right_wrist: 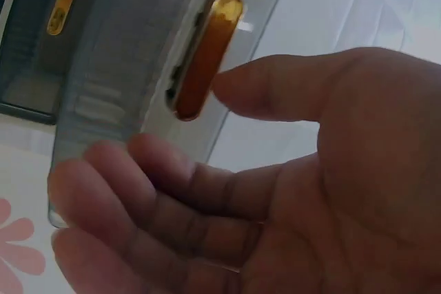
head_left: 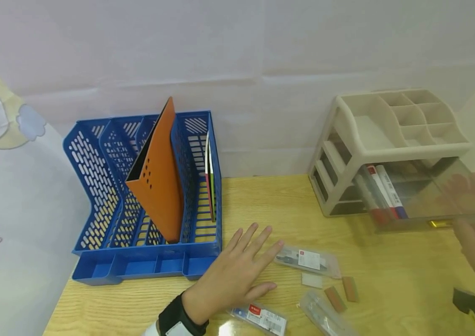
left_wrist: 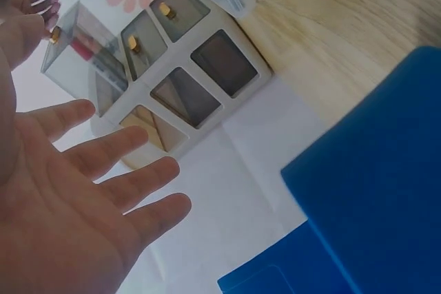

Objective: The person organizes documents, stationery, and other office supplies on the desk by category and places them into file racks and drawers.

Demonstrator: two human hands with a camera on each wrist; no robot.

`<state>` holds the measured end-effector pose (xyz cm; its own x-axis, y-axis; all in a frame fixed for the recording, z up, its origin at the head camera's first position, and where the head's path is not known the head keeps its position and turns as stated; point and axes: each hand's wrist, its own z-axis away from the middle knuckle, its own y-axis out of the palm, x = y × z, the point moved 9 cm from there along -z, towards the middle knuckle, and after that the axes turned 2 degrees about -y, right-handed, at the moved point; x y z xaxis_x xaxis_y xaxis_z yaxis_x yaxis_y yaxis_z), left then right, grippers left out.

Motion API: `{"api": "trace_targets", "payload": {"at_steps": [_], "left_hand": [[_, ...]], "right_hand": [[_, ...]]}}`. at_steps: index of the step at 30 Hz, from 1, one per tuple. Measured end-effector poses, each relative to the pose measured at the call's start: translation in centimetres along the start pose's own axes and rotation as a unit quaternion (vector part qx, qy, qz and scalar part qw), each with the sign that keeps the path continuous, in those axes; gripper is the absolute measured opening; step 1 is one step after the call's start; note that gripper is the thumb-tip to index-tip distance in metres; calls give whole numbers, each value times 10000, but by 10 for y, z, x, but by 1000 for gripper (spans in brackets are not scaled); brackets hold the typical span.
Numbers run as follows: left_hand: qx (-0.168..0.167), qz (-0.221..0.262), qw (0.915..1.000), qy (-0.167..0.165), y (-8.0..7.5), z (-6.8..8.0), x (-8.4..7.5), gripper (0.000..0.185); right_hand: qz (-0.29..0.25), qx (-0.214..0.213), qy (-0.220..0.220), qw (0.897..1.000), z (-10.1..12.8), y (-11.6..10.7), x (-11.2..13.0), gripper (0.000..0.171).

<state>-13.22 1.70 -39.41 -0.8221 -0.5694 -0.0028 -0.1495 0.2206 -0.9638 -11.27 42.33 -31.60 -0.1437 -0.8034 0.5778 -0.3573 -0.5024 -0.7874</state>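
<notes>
Translucent grey plastic drawer (head_left: 420,193), pulled well out of the beige desktop organiser (head_left: 388,149) at right of the wooden table (head_left: 388,289); front panel toward the camera, long axis running front to back, out of its slot. Gold oval knob (right_wrist: 205,53) centred on the front panel. Right hand (right_wrist: 275,191) just short of that knob: fingers loosely curled, thumb extended toward it, nothing pinched; actual contact not clear from the wrist view. Likely light, thin-walled, stiff but crackable, slick faces; best grip probably the knob, or both side walls if lifted out. Red-and-white pens (head_left: 382,193) lying inside lengthwise, parallel to the drawer's axis, likely to roll if tipped.

Nearer: left hand (head_left: 237,275) flat above the table, fingers straight and spread, holding nothing. Just beside it, clear packets (head_left: 308,260) with labels, a second packet (head_left: 262,318) near the wrist, small brown strips (head_left: 342,294) between. Black wrist strap (head_left: 178,322) at the bottom edge.

Farther left: blue perforated file rack (head_left: 145,200) against the wall, orange folder (head_left: 159,182) leaning tilted in a middle slot, thin book (head_left: 209,172) upright in the rightmost slot.
</notes>
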Motion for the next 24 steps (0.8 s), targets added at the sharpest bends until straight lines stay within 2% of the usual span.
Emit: {"api": "trace_targets", "payload": {"at_steps": [3, 6, 9, 13, 19, 22, 24], "left_hand": [[-7, -13, 10000, -12, 0, 0, 1, 82], [35, 15, 10000, -55, -1, 1, 2, 82], [74, 38, 9999, -85, 0, 1, 4, 82], [86, 17, 9999, -109, -1, 1, 5, 82], [65, -58, 9998, -193, -3, 3, 9, 79], [141, -70, 9996, -245, -3, 4, 11, 78], [189, -60, 9994, -271, -3, 4, 12, 77]], "right_hand": [[-374, 734, -247, 9963, -4, 15, -9, 47], [-666, 1003, -407, 9919, -6, 21, -12, 48], [-1185, 945, -481, 9873, -11, 23, -14, 36], [-1958, 836, -783, 9739, -23, 23, -16, 46], [-2435, 904, -1145, 9589, -33, 25, -13, 40], [-2923, 1018, -893, 9467, -34, 30, -13, 38], [-3136, 1103, -535, 9416, -33, 35, -15, 33]]}}
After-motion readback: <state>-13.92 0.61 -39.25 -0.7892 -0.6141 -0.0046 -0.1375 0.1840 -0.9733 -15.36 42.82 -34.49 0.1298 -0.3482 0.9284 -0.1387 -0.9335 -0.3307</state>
